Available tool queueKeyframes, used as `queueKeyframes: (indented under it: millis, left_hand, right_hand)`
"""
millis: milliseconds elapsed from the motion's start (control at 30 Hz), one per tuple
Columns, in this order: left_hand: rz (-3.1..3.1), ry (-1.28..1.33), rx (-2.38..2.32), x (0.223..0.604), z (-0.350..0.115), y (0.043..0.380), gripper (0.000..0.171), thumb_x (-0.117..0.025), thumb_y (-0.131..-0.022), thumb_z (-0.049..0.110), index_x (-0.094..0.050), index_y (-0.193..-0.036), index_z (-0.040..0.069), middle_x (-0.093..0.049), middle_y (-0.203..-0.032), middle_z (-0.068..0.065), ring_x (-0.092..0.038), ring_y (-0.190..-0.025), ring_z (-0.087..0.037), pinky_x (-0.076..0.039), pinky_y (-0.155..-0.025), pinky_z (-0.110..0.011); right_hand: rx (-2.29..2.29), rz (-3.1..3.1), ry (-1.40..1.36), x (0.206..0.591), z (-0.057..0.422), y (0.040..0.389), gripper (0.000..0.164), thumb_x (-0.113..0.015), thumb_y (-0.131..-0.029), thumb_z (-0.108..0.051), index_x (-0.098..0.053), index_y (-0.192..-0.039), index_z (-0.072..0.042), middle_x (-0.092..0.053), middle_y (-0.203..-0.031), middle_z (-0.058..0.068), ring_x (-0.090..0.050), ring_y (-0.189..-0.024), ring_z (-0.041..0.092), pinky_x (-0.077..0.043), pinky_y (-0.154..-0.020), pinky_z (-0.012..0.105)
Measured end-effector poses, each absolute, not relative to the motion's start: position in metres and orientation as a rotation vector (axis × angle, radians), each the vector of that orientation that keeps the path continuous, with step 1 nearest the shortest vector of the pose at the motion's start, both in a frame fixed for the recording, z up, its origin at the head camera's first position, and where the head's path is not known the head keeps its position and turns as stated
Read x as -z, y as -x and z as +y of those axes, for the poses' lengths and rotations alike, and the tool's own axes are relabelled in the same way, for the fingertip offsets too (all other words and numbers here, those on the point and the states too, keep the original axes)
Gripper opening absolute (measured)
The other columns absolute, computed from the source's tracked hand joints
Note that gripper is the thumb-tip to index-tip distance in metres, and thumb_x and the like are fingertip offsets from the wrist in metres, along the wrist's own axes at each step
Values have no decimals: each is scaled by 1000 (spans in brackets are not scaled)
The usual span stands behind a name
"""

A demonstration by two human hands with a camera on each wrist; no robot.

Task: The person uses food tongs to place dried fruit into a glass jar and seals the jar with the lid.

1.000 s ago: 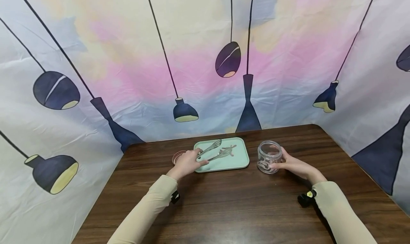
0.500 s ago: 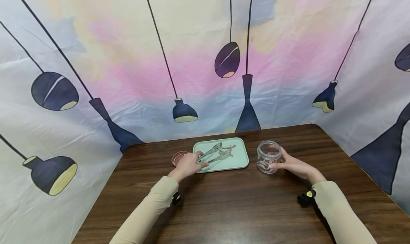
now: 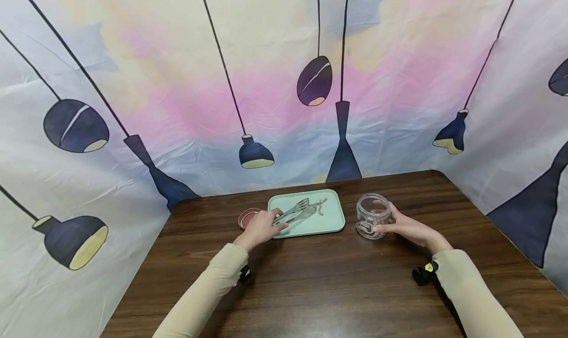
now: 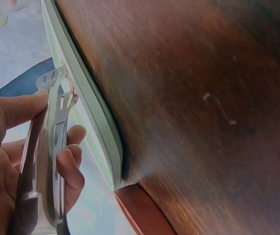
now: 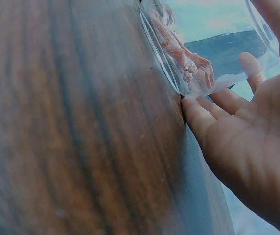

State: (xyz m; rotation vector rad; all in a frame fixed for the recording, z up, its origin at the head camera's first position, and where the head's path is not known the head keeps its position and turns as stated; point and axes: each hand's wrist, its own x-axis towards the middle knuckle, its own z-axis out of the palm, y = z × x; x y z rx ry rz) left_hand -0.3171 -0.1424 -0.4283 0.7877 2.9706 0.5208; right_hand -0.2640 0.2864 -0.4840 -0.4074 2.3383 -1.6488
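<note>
My left hand (image 3: 262, 226) grips a pair of metal tongs (image 3: 297, 210) between thumb and fingers, above the left part of a pale green tray (image 3: 328, 224). The tongs' two ends are close together beside some thin brownish-pink strips (image 3: 322, 207) on the tray. Whether the ends pinch a strip is too small to tell. On the right, my right hand (image 3: 406, 226) holds a clear, lidless jar (image 3: 372, 209) upright on the table, thumb at its front and fingers around its side. Wrinkled pinkish-brown strips (image 5: 181, 51) lie inside the jar, near its bottom.
A reddish-brown round lid (image 3: 246, 216) lies left of the tray, partly behind my left hand. The dark wooden table (image 3: 310, 283) ends at a fabric backdrop (image 3: 284, 106) printed with lamps. The jar stands a short way right of the tray.
The tongs' arms have drawn closer together, and their ends now meet near the strips on the tray. My right hand and the jar stay in place.
</note>
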Motion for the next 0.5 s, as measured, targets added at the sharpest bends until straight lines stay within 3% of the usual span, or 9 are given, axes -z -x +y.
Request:
queueKeyframes:
  millis: [233, 500]
  left_hand:
    - [2968, -826, -532, 433, -145, 317, 43, -68, -98, 34, -64, -128, 3, -58, -66, 2, -53, -57, -12, -46, -58, -36]
    - [2968, -855, -547, 434, -147, 317, 43, -68, -98, 34, -63, -128, 4, -54, -63, 3, -49, -53, -12, -42, -55, -32]
  right_hand:
    - [1657, 2332, 406, 484, 285, 263, 88, -71, -96, -24, -11, -160, -15, -22, -159, 26, -21, -146, 48, -24, -108, 69]
    - [1648, 2337, 411, 484, 286, 263, 87, -71, -96, -24, -12, -160, -16, -22, -159, 26, -22, -145, 48, -27, -106, 67]
